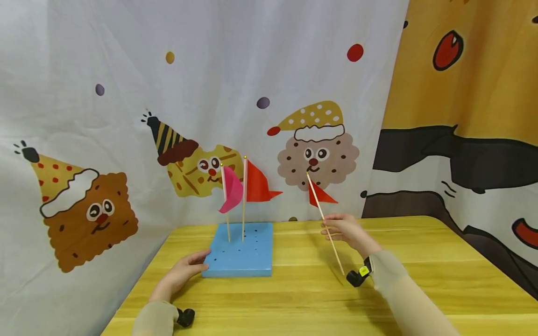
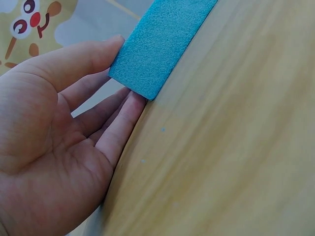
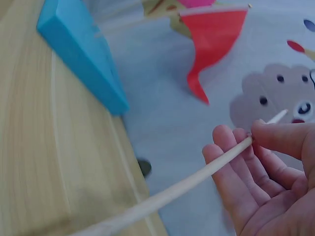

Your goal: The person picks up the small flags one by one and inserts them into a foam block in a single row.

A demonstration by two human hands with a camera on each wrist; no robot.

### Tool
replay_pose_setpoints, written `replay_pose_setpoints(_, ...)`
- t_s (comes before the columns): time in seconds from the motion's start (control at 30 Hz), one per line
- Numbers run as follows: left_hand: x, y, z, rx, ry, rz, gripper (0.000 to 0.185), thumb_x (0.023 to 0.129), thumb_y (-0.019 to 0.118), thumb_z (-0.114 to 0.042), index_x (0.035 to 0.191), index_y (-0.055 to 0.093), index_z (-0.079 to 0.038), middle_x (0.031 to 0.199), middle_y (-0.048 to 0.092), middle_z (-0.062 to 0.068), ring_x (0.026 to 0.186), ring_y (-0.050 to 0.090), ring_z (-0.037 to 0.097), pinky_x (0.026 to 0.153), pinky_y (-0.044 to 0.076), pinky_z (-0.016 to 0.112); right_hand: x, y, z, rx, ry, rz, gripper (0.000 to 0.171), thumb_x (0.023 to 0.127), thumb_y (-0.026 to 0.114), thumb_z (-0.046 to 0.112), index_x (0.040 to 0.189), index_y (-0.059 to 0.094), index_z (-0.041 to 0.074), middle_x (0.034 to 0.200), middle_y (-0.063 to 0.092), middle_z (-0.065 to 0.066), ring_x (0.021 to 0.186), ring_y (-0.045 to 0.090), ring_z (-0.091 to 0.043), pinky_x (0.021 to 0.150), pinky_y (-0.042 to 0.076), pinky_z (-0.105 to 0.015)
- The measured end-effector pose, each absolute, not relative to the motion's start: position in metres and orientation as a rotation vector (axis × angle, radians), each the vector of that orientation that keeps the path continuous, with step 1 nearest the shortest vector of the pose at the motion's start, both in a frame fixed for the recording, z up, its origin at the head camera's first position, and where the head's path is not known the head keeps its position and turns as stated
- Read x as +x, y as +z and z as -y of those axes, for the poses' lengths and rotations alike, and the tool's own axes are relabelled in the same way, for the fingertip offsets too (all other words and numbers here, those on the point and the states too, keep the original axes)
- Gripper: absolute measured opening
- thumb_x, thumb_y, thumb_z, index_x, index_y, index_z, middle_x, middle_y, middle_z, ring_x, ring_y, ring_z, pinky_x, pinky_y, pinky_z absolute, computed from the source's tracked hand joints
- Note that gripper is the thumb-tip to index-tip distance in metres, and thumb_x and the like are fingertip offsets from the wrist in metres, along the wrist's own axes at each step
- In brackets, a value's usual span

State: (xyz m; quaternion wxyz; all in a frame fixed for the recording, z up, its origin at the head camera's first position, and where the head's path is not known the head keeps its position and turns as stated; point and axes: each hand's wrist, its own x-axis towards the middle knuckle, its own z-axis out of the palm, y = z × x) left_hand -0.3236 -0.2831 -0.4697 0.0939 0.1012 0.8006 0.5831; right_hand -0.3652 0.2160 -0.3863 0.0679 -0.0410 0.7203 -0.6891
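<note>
At the left front corner of a blue foam block [image 1: 256, 266], my left hand [image 1: 181, 273] touches its side with thumb and fingers fairly straight. The block lies on the table and has several small holes in its top. A pink flag [image 1: 232, 191] and a red flag [image 1: 256, 184] stand upright in it on thin sticks. My right hand [image 1: 342, 228] pinches the wooden stick [image 3: 197, 182] of another red flag [image 1: 320, 195] between thumb and fingers. This flag slants over the table to the right of the block, its gold-tipped end up and its bare lower end close over the wood.
The yellow wood-grain table [image 1: 290, 312] reaches back to a white curtain [image 1: 235, 56] printed with cartoon biscuits in party hats. An orange and black printed cloth [image 1: 475, 107] hangs at the right. Each wrist wears a black camera [image 1: 186, 317].
</note>
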Motion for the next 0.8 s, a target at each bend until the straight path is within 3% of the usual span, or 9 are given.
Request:
replay_pose_setpoints(0.27, -0.325, -0.467, 0.283, 0.303, 1.731, -2.39, 0.062, 0.094, 0.066, -0.021, 0.148, 0.04, -0.005, 0.152, 0.028, 0.026, 0.14, 0.024, 0.043, 0.11, 0.028, 0.056, -0.377, -0.383, -0.162, -0.122, -2.214, -2.098, 0.028, 0.096, 0.06, 0.006, 0.119, 0.056, -0.009, 0.101, 0.067, -0.015, 0.089, 0.069, -0.031, 0.087, 0.052, -0.05)
replay_pose_setpoints(0.6, -0.324, -0.47, 0.284, 0.318, 1.709, -2.383, 0.061, 0.095, 0.065, -0.022, 0.149, 0.04, -0.006, 0.152, 0.028, 0.026, 0.14, 0.025, 0.043, 0.108, 0.033, 0.054, -0.396, -0.38, -0.11, -0.094, -2.378, -1.822, 0.032, 0.096, 0.062, 0.011, 0.125, 0.055, -0.002, 0.104, 0.065, -0.01, 0.117, 0.056, -0.041, 0.097, 0.048, -0.049)
replay_pose_setpoints(0.8, -0.321, -0.468, 0.283, 0.33, 1.715, -2.377, 0.062, 0.095, 0.064, -0.02, 0.149, 0.038, -0.003, 0.153, 0.027, 0.027, 0.14, 0.024, 0.044, 0.108, 0.032, 0.054, -0.401, -0.369, -0.087, -0.198, -2.407, -1.835, 0.03, 0.096, 0.062, 0.011, 0.122, 0.056, -0.003, 0.109, 0.065, -0.015, 0.108, 0.062, -0.036, 0.098, 0.046, -0.051)
